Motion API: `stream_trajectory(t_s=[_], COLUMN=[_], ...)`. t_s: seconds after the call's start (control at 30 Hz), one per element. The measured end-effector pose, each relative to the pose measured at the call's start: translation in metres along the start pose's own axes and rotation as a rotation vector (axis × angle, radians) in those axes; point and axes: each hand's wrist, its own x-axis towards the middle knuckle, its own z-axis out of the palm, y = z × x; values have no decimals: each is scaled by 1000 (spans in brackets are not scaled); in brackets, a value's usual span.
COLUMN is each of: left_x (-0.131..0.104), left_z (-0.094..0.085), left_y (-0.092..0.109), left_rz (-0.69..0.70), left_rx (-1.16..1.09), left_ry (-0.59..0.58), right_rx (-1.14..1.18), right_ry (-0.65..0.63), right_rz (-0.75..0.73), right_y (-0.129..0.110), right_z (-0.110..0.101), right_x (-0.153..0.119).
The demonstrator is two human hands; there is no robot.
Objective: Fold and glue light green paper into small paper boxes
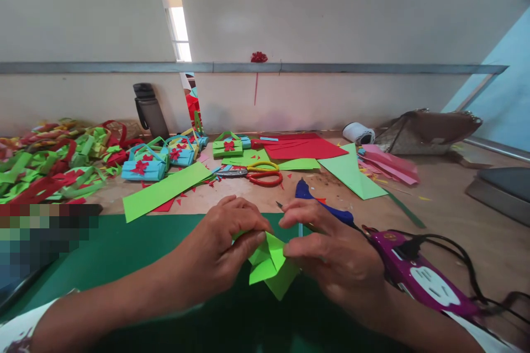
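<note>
Smooth green mat (144, 237), creased paper (269, 265) above it.
Left fingers (248, 240) pinch it; right fingers (308, 246) touch it, grip unclear; scissors (249, 175), glue gun (304, 190) beyond mat.

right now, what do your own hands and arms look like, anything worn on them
Both the left hand and right hand are without gloves, and the forearms are uncovered up to the cuffs. The left sleeve is white with a darker pattern; the little that shows of the right sleeve is white.
</note>
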Motion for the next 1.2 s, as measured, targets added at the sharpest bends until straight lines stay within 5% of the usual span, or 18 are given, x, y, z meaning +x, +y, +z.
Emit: stream_trajectory(t_s=[0.5,1.2], left_x=[-2,-5], left_z=[-1,1], left_y=[5,10], left_rz=[-85,-32], left_rx=[-15,19], left_ry=[-76,-115], right_rx=[-71,-185], right_ry=[-67,-42], right_rz=[-32,139], right_y=[-3,-16], right_z=[-2,5], right_x=[-2,7])
